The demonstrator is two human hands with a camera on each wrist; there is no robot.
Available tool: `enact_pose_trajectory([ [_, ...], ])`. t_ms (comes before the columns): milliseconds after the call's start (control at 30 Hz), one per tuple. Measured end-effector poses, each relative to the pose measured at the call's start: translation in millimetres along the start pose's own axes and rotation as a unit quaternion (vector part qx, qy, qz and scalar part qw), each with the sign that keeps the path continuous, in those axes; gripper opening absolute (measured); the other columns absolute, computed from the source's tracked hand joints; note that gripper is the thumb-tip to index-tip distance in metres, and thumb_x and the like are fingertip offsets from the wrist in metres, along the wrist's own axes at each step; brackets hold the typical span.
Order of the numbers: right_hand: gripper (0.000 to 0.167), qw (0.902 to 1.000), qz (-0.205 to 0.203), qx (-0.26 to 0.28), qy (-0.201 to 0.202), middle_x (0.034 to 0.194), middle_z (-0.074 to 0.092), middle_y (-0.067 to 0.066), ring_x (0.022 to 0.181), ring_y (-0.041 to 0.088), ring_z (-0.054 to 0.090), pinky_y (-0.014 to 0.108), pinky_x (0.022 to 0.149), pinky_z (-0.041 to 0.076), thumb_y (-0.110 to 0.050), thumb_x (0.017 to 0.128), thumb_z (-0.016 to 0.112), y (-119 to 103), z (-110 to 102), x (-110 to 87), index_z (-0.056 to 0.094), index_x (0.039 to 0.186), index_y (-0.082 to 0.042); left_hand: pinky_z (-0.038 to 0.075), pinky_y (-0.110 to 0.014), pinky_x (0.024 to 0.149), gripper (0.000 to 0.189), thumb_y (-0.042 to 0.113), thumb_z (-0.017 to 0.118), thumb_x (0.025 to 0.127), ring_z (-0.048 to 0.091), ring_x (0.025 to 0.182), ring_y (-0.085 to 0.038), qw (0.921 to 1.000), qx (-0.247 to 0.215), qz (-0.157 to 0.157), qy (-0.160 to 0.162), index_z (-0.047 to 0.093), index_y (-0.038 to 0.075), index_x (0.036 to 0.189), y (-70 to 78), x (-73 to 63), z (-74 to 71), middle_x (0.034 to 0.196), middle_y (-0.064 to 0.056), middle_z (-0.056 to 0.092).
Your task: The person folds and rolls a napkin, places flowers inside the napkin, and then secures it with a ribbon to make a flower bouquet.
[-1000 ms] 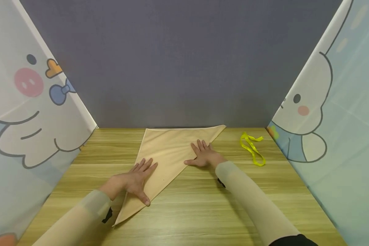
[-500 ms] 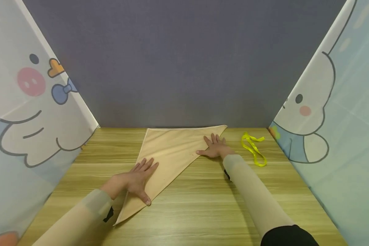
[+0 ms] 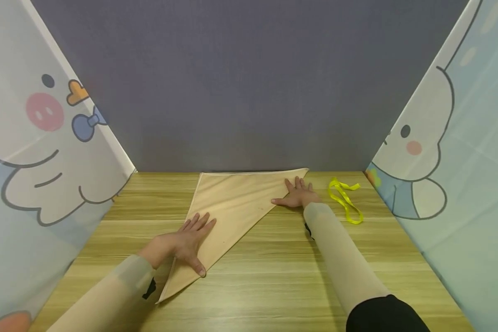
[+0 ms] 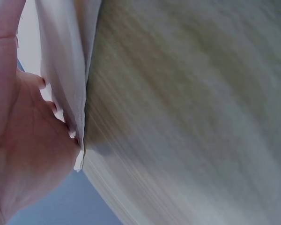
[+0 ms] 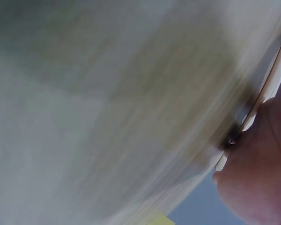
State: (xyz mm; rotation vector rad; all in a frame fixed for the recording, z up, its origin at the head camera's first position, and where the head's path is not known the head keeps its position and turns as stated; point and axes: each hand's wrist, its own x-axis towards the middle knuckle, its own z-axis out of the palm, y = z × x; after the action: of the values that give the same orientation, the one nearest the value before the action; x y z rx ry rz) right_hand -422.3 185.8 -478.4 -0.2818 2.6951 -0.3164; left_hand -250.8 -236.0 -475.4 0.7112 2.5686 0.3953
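Note:
A beige cloth (image 3: 232, 203), folded into a triangle, lies on the wood-grain table with faint creases across its upper half. My left hand (image 3: 186, 242) rests on its lower left part, fingers spread, thumb at the long diagonal edge. Toward the upper right corner, my right hand (image 3: 296, 193) lies with spread fingers on that same diagonal edge. In the left wrist view, the palm (image 4: 33, 145) is beside the hanging-looking cloth edge (image 4: 70, 70). The right wrist view shows the right palm (image 5: 257, 173) at the frame's right side, with a thin strip of cloth by it.
A yellow ribbon (image 3: 345, 200) lies looped on the table (image 3: 274, 286) to the right of the right hand. A dark grey panel (image 3: 249, 83) rises at the back edge. Cartoon-printed sheets (image 3: 45, 184) stand along both sides.
My right hand has slid along the diagonal edge, up and to the right, toward the cloth's far corner. My left hand stays in place on the cloth.

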Motion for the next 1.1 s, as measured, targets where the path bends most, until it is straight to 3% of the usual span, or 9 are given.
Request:
enact_pose_trajectory([
  [200, 0.143, 0.9999, 0.016, -0.004, -0.001, 0.181, -0.023, 0.020, 0.168, 0.043, -0.021, 0.071, 0.131, -0.017, -0.112, 0.074, 0.040, 10, 7, 15.6, -0.011, 0.176, -0.026, -0.001, -0.068, 0.136, 0.162, 0.070, 0.099, 0.065, -0.015, 0.168, -0.051, 1.0000, -0.001, 0.002, -0.003, -0.001, 0.010, 0.177, -0.3, 0.6, -0.5, 0.183, -0.023, -0.015],
  [500, 0.135, 0.9996, 0.006, 0.027, 0.009, 0.180, -0.017, 0.030, 0.167, 0.051, -0.017, 0.073, 0.130, -0.014, -0.098, 0.084, 0.056, 6, -7, -10.4, -0.001, 0.178, -0.019, -0.001, -0.067, 0.136, 0.161, 0.071, 0.098, 0.065, -0.015, 0.168, -0.050, 0.9999, 0.010, 0.000, -0.004, 0.000, 0.011, 0.177, 11.3, 5.4, -2.9, 0.183, -0.022, -0.015],
  [867, 0.129, 0.9992, 0.007, 0.033, 0.024, 0.181, -0.015, 0.028, 0.168, 0.051, -0.014, 0.073, 0.132, -0.009, -0.094, 0.088, 0.056, 15, -15, -30.0, 0.003, 0.178, -0.019, -0.001, -0.065, 0.137, 0.160, 0.075, 0.095, 0.066, -0.016, 0.168, -0.048, 0.9996, 0.026, 0.002, -0.005, -0.002, 0.013, 0.178, 21.8, 18.9, -1.8, 0.183, -0.021, -0.016],
  [967, 0.132, 0.9992, 0.005, 0.033, 0.021, 0.180, -0.015, 0.029, 0.167, 0.052, -0.013, 0.076, 0.130, -0.009, -0.097, 0.085, 0.056, 18, -13, -26.5, 0.004, 0.178, -0.019, -0.002, -0.066, 0.136, 0.160, 0.075, 0.096, 0.067, -0.016, 0.168, -0.048, 0.9998, 0.021, 0.000, -0.007, -0.002, 0.014, 0.178, 23.4, 19.6, 0.5, 0.183, -0.020, -0.016],
  [1100, 0.125, 0.9995, 0.006, 0.026, 0.020, 0.181, -0.014, 0.028, 0.168, 0.051, -0.013, 0.075, 0.131, -0.008, -0.092, 0.090, 0.056, 19, -11, -26.4, 0.003, 0.178, -0.020, -0.002, -0.065, 0.137, 0.159, 0.074, 0.097, 0.066, -0.016, 0.169, -0.047, 0.9999, 0.011, -0.002, -0.003, 0.000, 0.016, 0.178, 24.2, 18.7, 5.0, 0.184, -0.019, -0.014],
])
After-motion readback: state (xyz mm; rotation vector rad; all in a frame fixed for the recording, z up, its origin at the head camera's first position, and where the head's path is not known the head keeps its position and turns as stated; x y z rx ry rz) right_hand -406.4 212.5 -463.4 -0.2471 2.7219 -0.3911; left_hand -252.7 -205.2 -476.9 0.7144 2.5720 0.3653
